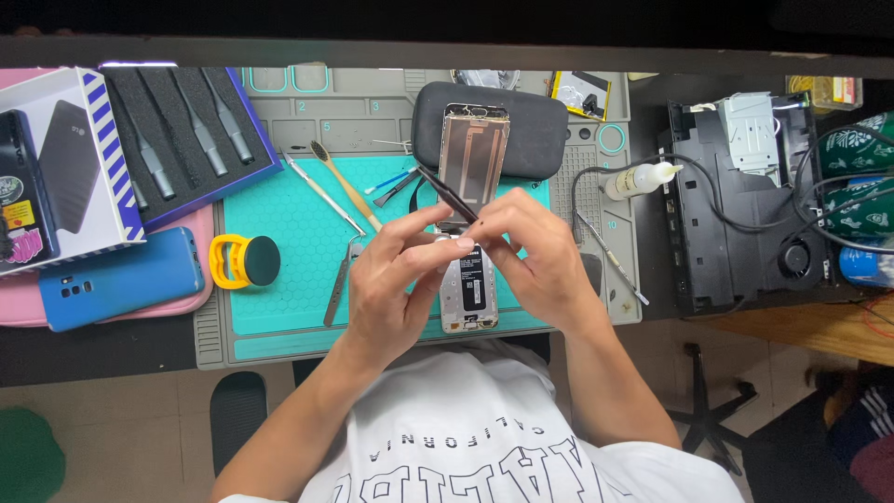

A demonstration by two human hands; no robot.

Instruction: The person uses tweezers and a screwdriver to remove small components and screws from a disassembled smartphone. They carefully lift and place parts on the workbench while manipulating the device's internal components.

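A dark worktop (112, 349) carries a grey repair mat (307, 121) with a teal honeycomb pad (289, 270) set into it; bare floor and a chair base show at the near edge.

Over the middle of the pad, the left hand (391, 284) and the right hand (535, 256) meet above an opened phone body (468, 298) lying flat. The right hand's fingers are closed around black tweezers (447, 196), whose free end slants up to the far left. The left hand's fingers are pinched narrow around something small at the tweezers' working end; I cannot tell what it is.

A slip is the likeliest trouble. Held in the air, that tiny part could spring free and vanish among the tools or onto the floor. Too hard a squeeze could bend it, and the tweezer tips could scrape the open phone below.

A metal phone frame (473, 158) leans on a black case (531, 121) beyond the hands. To the left lie a yellow suction cup (244, 261), a brush (345, 182), a metal pry tool (321, 194), a blue phone (121, 279) and an open tool box (186, 130). To the right stand a small squeeze bottle (638, 179) and a black opened device (736, 214).
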